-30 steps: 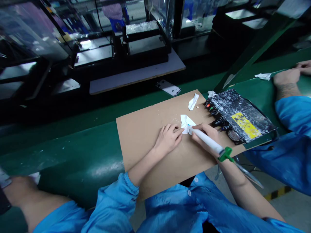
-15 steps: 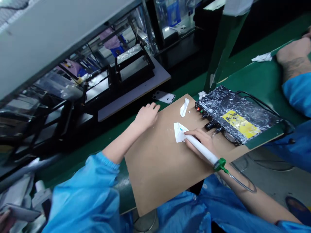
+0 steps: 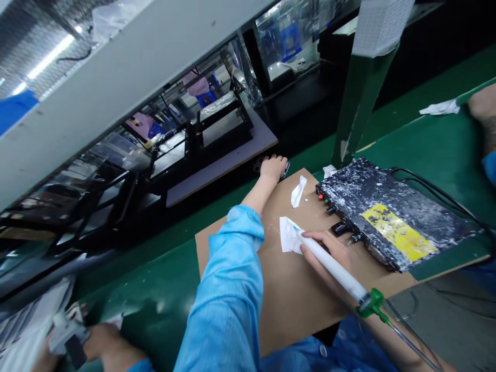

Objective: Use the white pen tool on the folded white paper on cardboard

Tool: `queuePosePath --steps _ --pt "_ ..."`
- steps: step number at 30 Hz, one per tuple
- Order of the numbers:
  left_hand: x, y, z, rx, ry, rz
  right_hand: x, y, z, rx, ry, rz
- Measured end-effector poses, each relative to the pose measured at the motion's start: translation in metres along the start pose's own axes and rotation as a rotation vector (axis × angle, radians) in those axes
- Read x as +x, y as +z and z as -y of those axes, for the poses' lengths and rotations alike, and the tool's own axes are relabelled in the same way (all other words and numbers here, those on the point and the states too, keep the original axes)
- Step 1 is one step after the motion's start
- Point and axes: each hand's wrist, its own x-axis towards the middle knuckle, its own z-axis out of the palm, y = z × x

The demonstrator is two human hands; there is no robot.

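The person's left arm stretches forward over the brown cardboard (image 3: 287, 305), its hand (image 3: 273, 168) palm-down on a mostly covered phone frame (image 3: 286, 170) just past the board's far edge, on the green worktop (image 3: 163, 279); I can't tell whether those fingers grip. Rightward, white paper (image 3: 287, 238) lies under a dispensing syringe's (image 3: 337, 268) tip. The right hand (image 3: 329, 245) is wrapped round that slanting barrel, beside the scuffed controller box (image 3: 387, 206).
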Motion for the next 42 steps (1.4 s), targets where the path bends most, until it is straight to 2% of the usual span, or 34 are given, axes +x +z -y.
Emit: queuePosePath --steps 3,7,9,11,14,17,21,23,25,28,33,42 --pt "0.019 -0.012 -0.005 -0.058 -0.035 -0.017 0.001 -0.002 0.001 -0.016 0.016 -0.005" --pt "0.036 -0.025 -0.021 -0.175 -0.079 -0.046 0.003 -0.008 -0.006 -0.031 -0.031 -0.025" --pt "0.036 -0.029 -0.023 -0.241 -0.099 -0.089 0.004 -0.011 -0.006 -0.025 -0.031 -0.040" --pt "0.022 -0.031 -0.019 -0.311 -0.100 -0.155 0.003 -0.013 -0.001 -0.013 0.009 -0.065" --pt "-0.029 -0.026 -0.010 -0.386 -0.046 -0.315 0.003 -0.015 0.009 0.034 0.082 -0.121" --pt "-0.113 -0.008 -0.014 -0.446 -0.032 -0.427 0.003 -0.019 0.014 0.096 0.134 -0.113" --pt "-0.227 0.040 -0.050 -0.507 0.003 -0.376 0.004 -0.027 0.010 0.134 0.164 -0.084" --pt "-0.264 0.064 -0.071 -0.523 0.055 -0.372 0.004 -0.030 0.007 0.124 0.184 -0.082" --pt "-0.284 0.081 -0.086 -0.515 0.085 -0.410 0.004 -0.033 0.003 0.112 0.209 -0.068" --pt "-0.291 0.091 -0.093 -0.514 0.113 -0.464 0.006 -0.036 -0.002 0.174 0.236 -0.065" --pt "-0.286 0.091 -0.089 -0.559 0.113 -0.491 0.009 -0.038 -0.007 0.282 0.240 -0.094" --pt "-0.289 0.092 -0.093 -0.635 0.119 -0.524 0.004 -0.032 0.004 -0.024 0.145 -0.043"
